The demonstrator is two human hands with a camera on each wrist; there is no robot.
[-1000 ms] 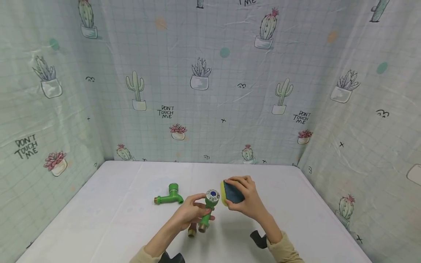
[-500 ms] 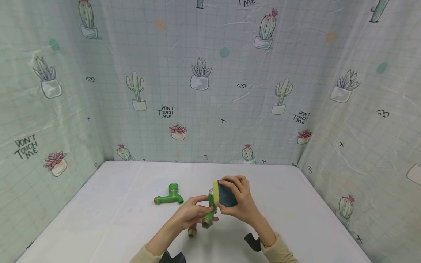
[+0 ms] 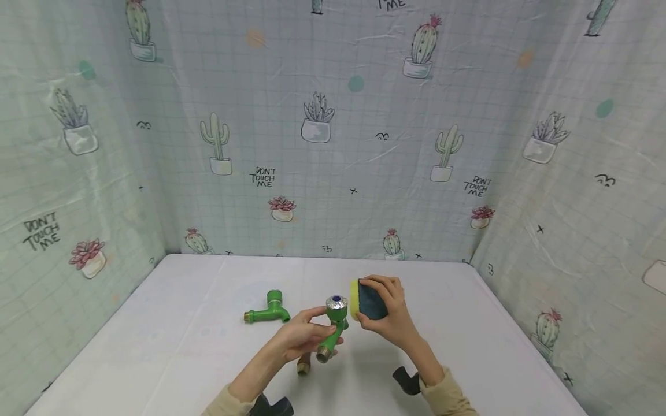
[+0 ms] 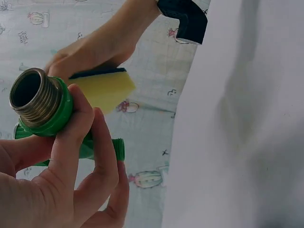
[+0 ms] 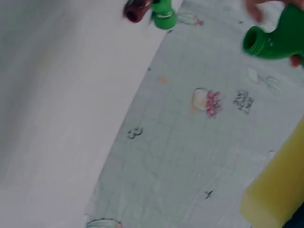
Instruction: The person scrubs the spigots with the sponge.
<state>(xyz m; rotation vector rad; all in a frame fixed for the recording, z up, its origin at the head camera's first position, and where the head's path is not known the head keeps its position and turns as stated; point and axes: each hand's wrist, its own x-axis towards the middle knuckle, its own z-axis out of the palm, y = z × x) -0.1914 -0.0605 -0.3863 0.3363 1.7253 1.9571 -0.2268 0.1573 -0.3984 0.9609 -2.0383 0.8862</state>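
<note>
My left hand (image 3: pixel 304 336) grips a green faucet (image 3: pixel 337 314) above the table, its silver knob with a blue cap facing up and its threaded brass end pointing down toward me. In the left wrist view, fingers and thumb curl round the faucet body behind the metal thread (image 4: pixel 40 102). A yellow sponge with a dark scouring side (image 3: pixel 372 303) is held by my right hand (image 3: pixel 391 315), just right of the faucet, with a small gap between them. The right wrist view shows the sponge's yellow side (image 5: pixel 275 183) and the faucet's green spout (image 5: pixel 275 38); the right hand is out of that view.
A second green faucet (image 3: pixel 267 314) lies on the white table (image 3: pixel 171 346) to the left. Under my left hand, a brown faucet (image 3: pixel 304 366) with a brass end is partly hidden. Cactus-print curtain (image 3: pixel 333 156) encloses the back and sides.
Half a second ago the sponge was over the faucet's knob; it has since moved right, off the faucet. The knob now tilts less toward me than a second ago.
</note>
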